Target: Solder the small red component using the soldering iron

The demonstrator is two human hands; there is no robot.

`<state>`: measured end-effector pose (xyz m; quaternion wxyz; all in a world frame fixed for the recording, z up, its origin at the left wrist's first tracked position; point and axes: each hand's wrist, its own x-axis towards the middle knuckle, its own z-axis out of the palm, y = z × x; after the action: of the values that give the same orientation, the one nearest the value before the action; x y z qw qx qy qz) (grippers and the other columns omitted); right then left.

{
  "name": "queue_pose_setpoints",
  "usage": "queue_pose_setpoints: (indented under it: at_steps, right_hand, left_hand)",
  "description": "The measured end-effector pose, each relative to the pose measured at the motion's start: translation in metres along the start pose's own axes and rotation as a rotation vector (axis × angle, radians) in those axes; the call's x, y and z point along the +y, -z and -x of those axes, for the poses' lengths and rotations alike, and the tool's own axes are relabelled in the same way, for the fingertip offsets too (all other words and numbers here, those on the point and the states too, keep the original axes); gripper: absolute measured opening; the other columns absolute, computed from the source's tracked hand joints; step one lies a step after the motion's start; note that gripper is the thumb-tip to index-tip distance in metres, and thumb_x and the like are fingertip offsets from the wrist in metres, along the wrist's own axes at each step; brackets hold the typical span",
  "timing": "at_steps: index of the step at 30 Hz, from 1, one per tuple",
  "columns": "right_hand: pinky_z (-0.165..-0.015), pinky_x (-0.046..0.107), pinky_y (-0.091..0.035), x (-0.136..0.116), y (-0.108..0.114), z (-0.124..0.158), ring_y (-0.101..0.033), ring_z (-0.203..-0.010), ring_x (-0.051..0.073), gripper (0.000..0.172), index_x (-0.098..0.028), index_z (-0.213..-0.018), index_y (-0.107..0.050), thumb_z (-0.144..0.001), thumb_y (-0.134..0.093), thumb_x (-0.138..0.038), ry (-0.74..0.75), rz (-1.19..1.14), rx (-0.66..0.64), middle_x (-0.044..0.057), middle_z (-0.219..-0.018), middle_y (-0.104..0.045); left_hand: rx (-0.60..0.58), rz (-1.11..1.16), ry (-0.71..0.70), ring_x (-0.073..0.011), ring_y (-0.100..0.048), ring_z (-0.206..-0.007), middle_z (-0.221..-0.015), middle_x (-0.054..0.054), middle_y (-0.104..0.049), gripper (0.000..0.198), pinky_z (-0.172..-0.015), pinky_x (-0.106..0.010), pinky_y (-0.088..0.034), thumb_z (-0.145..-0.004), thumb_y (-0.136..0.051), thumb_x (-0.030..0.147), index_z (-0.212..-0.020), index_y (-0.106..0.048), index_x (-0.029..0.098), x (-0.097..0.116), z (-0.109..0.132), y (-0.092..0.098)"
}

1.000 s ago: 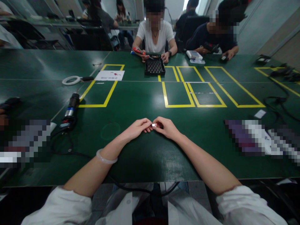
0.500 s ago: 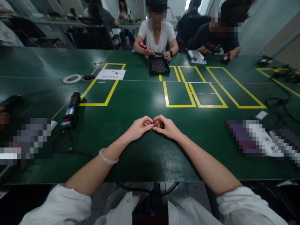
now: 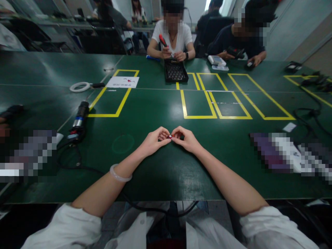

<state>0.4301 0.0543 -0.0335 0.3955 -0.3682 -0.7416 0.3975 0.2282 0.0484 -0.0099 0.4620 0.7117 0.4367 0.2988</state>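
Between my fingertips, just above the green table (image 3: 155, 173), is a small red and dark object (image 3: 170, 137) with a whitish patch; its exact shape is too small to tell. My left hand (image 3: 156, 140) pinches it from the left, thumb and fingers together. From the right, my right hand (image 3: 184, 139) grips the same object with thumb and index finger. The two hands nearly touch at the fingertips. A pale bracelet (image 3: 120, 174) circles my left wrist.
Left of my hands stands a black and silver cylindrical device (image 3: 79, 119) with a cable. Yellow tape outlines (image 3: 199, 117) and a white paper (image 3: 122, 82) lie ahead. Across the table, a person holds a red tool (image 3: 163, 40) over a black tray (image 3: 176, 76).
My fingers have shifted slightly around the small object, which now shows a whitish patch. The person across has raised the red tool more upright and brought both hands together.
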Motion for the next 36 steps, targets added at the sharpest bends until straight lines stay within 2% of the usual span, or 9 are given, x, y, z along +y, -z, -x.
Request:
queue_pose_setpoints:
  at_steps: [6, 11, 18, 30, 36]
  right_hand:
    - [-0.067, 0.027, -0.047, -0.0002, -0.0002, 0.0005, -0.058, -0.071, 0.013, 0.020, -0.019, -0.100, -0.058, -0.083, -0.065, -0.026, 0.027, 0.044, 0.015, 0.001, -0.082, -0.062]
    - [-0.069, 0.027, -0.047, -0.0026, 0.0010, 0.0006, -0.058, -0.074, 0.013, 0.013, -0.019, -0.096, -0.061, -0.085, -0.062, -0.025, 0.068, 0.088, -0.001, 0.002, -0.086, -0.062]
    - [-0.071, 0.027, -0.047, -0.0023, 0.0022, 0.0010, -0.058, -0.077, 0.014, 0.012, -0.019, -0.097, -0.061, -0.087, -0.061, -0.027, 0.108, 0.153, 0.007, 0.003, -0.087, -0.061]
    - [-0.076, 0.028, -0.046, -0.0073, 0.0007, 0.0020, -0.059, -0.083, 0.016, 0.010, -0.021, -0.098, -0.060, -0.088, -0.060, -0.023, 0.153, 0.260, -0.049, 0.004, -0.093, -0.062]
    - [-0.075, 0.028, -0.046, -0.0060, 0.0009, 0.0023, -0.059, -0.083, 0.016, 0.011, -0.019, -0.098, -0.061, -0.088, -0.060, -0.024, 0.146, 0.273, -0.054, 0.004, -0.092, -0.062]
  left_hand:
    - [0.013, -0.030, -0.034, -0.0148, -0.059, -0.081, -0.091, -0.004, -0.063, 0.026, -0.077, -0.029, -0.048, -0.083, -0.062, 0.038, -0.096, -0.058, 0.017, 0.0037, 0.0001, 0.0010]
    - [0.007, -0.024, -0.026, -0.0144, -0.059, -0.081, -0.091, -0.004, -0.062, 0.024, -0.077, -0.029, -0.047, -0.082, -0.063, 0.036, -0.095, -0.057, 0.016, 0.0032, 0.0000, 0.0017]
    - [-0.027, 0.091, 0.005, -0.0155, -0.060, -0.087, -0.094, -0.005, -0.062, 0.022, -0.082, -0.030, -0.046, -0.081, -0.060, 0.030, -0.097, -0.057, 0.016, 0.0005, -0.0014, 0.0034]
    - [-0.003, 0.180, 0.076, -0.0117, -0.055, -0.075, -0.083, -0.001, -0.057, 0.020, -0.073, -0.026, -0.043, -0.072, -0.062, 0.021, -0.089, -0.054, 0.015, 0.0036, -0.0019, -0.0012]
    - [-0.029, 0.181, 0.084, -0.0124, -0.057, -0.077, -0.085, -0.001, -0.059, 0.021, -0.075, -0.028, -0.045, -0.074, -0.062, 0.024, -0.092, -0.054, 0.015, 0.0003, -0.0024, 0.0007]
